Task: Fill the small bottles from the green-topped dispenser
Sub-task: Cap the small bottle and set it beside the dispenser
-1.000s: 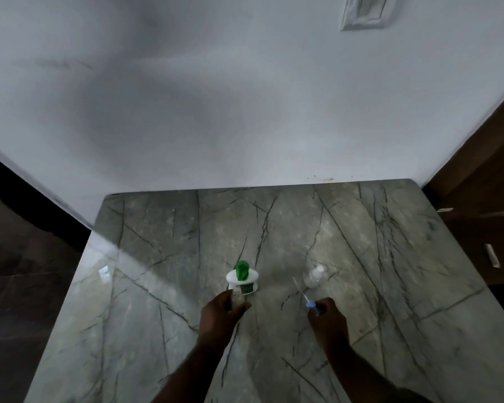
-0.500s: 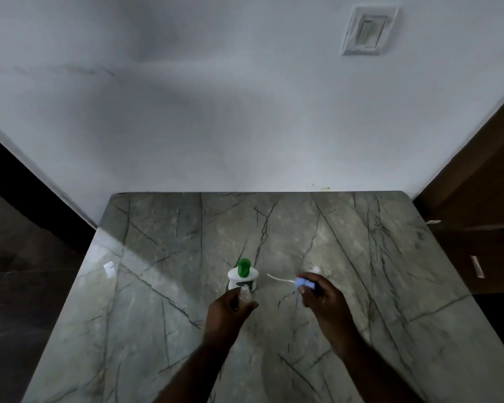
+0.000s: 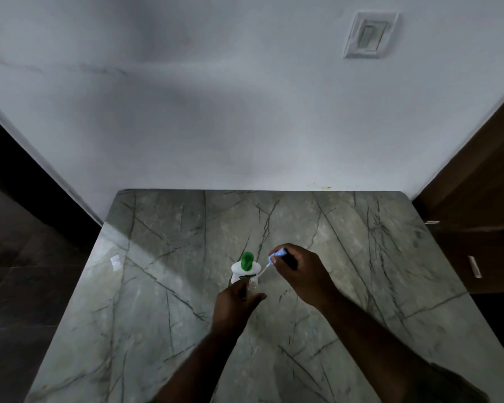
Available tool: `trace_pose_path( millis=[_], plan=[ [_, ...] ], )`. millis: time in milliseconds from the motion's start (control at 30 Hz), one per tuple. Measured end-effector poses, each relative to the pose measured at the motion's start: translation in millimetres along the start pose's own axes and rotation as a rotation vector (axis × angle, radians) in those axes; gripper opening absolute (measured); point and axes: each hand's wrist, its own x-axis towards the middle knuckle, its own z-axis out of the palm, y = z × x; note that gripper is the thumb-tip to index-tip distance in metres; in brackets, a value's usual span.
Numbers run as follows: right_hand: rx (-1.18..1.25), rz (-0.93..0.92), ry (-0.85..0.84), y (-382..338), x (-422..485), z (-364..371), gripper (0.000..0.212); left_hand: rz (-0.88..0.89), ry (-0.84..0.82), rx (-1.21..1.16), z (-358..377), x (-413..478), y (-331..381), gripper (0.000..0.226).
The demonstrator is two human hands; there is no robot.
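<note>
As right hand (image 3: 300, 271), pinching blue cap (image 3: 277, 258), swings left, its tube (image 3: 263, 271) reaches bottle (image 3: 253, 283) gripped in left hand (image 3: 233, 303) near dispenser (image 3: 246, 266); capping likely next.

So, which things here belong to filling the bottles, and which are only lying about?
Part of the job:
- dispenser with the green top
- small bottle, held by the left hand
- blue cap with a thin tube, held by the right hand

Just lying about:
- white scrap on the table
- wall switch
</note>
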Motion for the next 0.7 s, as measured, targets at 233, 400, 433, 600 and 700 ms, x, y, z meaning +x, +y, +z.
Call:
trace_pose_path(
  millis=[233, 400, 433, 600, 700],
  plan=[
    [-0.045, 0.010, -0.064, 7, 11, 4, 0.012, 0.015, -0.010, 0.038, 0, 4, -5, 0.039],
    [-0.069, -0.009, -0.147, 12, 12, 11, 0.015, 0.014, -0.027, 0.021, -1, 3, -4, 0.044],
    [-0.086, -0.012, -0.180, 12, 13, 12, 0.016, 0.026, -0.028, 0.023, -1, 2, -2, 0.043],
    [-0.238, -0.086, -0.326, 10, 17, 18, 0.021, 0.083, -0.030, 0.066, -2, 1, 1, 0.029],
    [-0.339, -0.140, -0.424, 5, 21, 17, 0.019, 0.076, -0.059, 0.100, 0, 0, -1, 0.028]
  ],
)
